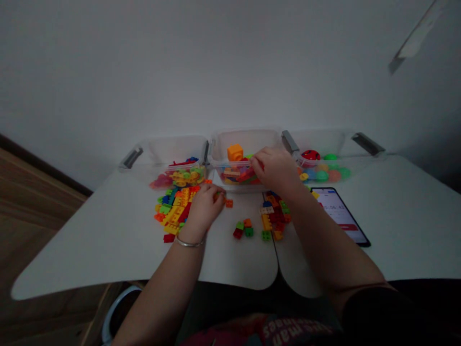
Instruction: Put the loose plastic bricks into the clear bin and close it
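Observation:
My left hand (206, 206) is closed at the right edge of a loose pile of toy building bricks (175, 216). Between its thumb and forefinger shows a small orange and green toy building brick (218, 196). Just beyond those fingers lies a small orange brick (229, 203). My right hand (275, 168) reaches over the front right of the middle clear bin (248, 134), fingers pinched together; what they hold is hidden. Inside that bin are mixed bricks, with a large orange block (235, 153) on top.
A left clear bin (178, 144) holds yellow and red pieces; a right one (320, 139) holds coloured balls. Another brick cluster (275, 214) lies under my right forearm, with several small bricks (248, 232) left of it. A phone (345, 216) lies at right. A seam splits the white table (234, 266).

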Tool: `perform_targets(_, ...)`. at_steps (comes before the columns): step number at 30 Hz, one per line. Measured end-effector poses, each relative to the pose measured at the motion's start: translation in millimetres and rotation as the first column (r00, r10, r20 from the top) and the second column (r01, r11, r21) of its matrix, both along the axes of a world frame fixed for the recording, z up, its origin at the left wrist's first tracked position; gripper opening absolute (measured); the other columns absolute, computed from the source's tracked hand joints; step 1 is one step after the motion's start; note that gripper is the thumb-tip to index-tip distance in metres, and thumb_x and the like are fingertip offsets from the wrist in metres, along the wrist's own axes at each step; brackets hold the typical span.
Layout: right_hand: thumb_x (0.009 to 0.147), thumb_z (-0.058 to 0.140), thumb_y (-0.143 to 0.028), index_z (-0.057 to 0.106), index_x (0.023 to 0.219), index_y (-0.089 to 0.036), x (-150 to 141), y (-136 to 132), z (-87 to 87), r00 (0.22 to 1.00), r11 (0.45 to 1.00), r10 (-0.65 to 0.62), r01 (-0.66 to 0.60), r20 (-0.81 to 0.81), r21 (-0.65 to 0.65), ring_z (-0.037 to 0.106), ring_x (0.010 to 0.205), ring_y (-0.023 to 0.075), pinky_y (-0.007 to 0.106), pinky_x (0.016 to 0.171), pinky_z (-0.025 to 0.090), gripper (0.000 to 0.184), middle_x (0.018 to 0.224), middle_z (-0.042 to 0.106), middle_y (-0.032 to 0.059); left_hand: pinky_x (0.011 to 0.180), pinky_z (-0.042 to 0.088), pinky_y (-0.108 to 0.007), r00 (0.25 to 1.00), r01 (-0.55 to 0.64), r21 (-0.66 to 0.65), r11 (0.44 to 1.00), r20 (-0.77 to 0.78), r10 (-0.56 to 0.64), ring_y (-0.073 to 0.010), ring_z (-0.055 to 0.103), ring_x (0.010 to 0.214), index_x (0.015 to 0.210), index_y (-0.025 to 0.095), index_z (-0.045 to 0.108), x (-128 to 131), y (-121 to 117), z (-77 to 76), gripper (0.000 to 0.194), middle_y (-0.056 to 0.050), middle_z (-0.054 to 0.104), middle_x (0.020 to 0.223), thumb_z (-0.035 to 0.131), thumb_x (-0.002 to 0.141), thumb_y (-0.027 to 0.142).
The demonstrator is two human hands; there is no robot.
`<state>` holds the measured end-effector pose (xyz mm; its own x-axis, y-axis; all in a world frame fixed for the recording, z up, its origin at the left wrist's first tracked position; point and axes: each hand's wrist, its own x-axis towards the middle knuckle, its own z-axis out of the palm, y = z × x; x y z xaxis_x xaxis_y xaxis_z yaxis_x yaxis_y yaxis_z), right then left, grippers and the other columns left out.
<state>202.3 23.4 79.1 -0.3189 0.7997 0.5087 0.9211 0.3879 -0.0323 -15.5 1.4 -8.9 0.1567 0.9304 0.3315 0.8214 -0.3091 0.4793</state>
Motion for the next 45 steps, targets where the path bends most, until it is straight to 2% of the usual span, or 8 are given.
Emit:
perform_targets(8, 0.098, 0.039, -0.035, 0.069, 0.108, -0.014, -4, 2, -7.8, 0.998, 0.998, 0.063, -0.062, 0.004, -0.011, 0.064, 0.095, 0.0245, 0.040, 0.100, 0.031, 0.039, 0.104, 0.074, 0.0116, 0.096, 0.050, -0.040, 1.000, 0.001, 0.003, 1.000, 0.006, -0.001, -0.0232, 0.062, 0.099, 0.095, 0.017, 0.072, 0, 1, -1.0, 0.024, -0.010, 0.064, 0.100, 0.051, 0.087, 0.024)
perform_targets(17, 0.093, 0.034, -0.021, 0.063, 0.120, -0.012, 8, 11, -8.3, 0.952, 0.979, 0.201, -0.185, -0.231, 0.089, 0.061, 0.104, 0.0270, 0.041, 0.097, 0.039, 0.040, 0.114, 0.072, 0.0120, 0.096, 0.050, -0.039, 1.000, 0.004, -0.006, 1.000, 0.001, -0.004, -0.0229, 0.062, 0.099, 0.096, 0.017, 0.072, 0, 1, -0.4, 0.025, -0.009, 0.064, 0.101, 0.050, 0.089, 0.026)
perform_targets(24, 0.090, 0.045, -0.021, 0.068, 0.104, -0.014, -2, -5, -3.2, 0.909, 0.937, 0.325, -0.273, -0.262, 0.215, 0.060, 0.099, 0.0256, 0.038, 0.092, 0.041, 0.028, 0.102, 0.072, 0.0116, 0.099, 0.049, -0.041, 1.000, -0.009, -0.009, 1.000, -0.003, 0.009, -0.0244, 0.061, 0.103, 0.097, 0.016, 0.071, 1, 0, 2.6, 0.028, -0.010, 0.066, 0.101, 0.046, 0.089, 0.021)
perform_targets(27, 0.093, 0.047, -0.025, 0.070, 0.097, -0.018, -10, -13, -2.0, 0.897, 0.925, 0.378, -0.359, -0.228, 0.123, 0.062, 0.094, 0.0222, 0.034, 0.086, 0.043, 0.025, 0.098, 0.073, 0.0079, 0.099, 0.049, -0.041, 1.000, -0.023, -0.008, 1.000, 0.005, 0.023, -0.0245, 0.062, 0.104, 0.099, 0.016, 0.071, 0, 1, 1.9, 0.029, -0.011, 0.067, 0.103, 0.044, 0.090, 0.020)
perform_targets(29, 0.093, 0.047, -0.025, 0.070, 0.098, -0.020, -17, -17, -3.5, 0.903, 0.917, 0.384, -0.397, -0.191, -0.036, 0.064, 0.093, 0.0201, 0.031, 0.081, 0.045, 0.024, 0.101, 0.074, 0.0059, 0.098, 0.049, -0.041, 0.999, -0.040, -0.003, 0.999, 0.008, 0.040, -0.0244, 0.062, 0.103, 0.100, 0.016, 0.070, -1, 1, 0.8, 0.029, -0.011, 0.067, 0.103, 0.044, 0.090, 0.020)
perform_targets(33, 0.092, 0.051, -0.026, 0.071, 0.103, -0.024, -28, -18, -13.9, 0.931, 0.845, 0.363, -0.343, -0.030, -0.411, 0.066, 0.097, 0.0205, 0.028, 0.073, 0.046, 0.023, 0.109, 0.073, 0.0044, 0.093, 0.051, -0.040, 0.996, -0.086, -0.004, 0.996, -0.003, 0.086, -0.0241, 0.063, 0.100, 0.100, 0.017, 0.070, -2, 1, -0.5, 0.026, -0.010, 0.066, 0.103, 0.047, 0.089, 0.021)
perform_targets(35, 0.091, 0.053, -0.027, 0.070, 0.110, -0.026, -32, -15, -22.0, 0.927, 0.800, 0.375, -0.309, 0.026, -0.515, 0.065, 0.103, 0.0216, 0.028, 0.074, 0.047, 0.025, 0.116, 0.071, 0.0045, 0.092, 0.052, -0.039, 0.995, -0.099, -0.012, 0.995, -0.010, 0.099, -0.0240, 0.064, 0.099, 0.100, 0.017, 0.070, -1, 1, -0.4, 0.025, -0.011, 0.066, 0.104, 0.049, 0.088, 0.022)
perform_targets(45, 0.088, 0.058, -0.031, 0.066, 0.100, -0.021, -40, -10, -47.9, 0.897, 0.779, 0.437, -0.345, 0.060, -0.524, 0.068, 0.090, 0.0241, 0.029, 0.063, 0.043, 0.018, 0.102, 0.074, 0.0080, 0.093, 0.051, -0.036, 0.993, -0.116, -0.027, 0.993, -0.033, 0.115, -0.0226, 0.064, 0.099, 0.100, 0.019, 0.070, 0, -1, 1.9, 0.024, -0.009, 0.067, 0.104, 0.050, 0.087, 0.023)
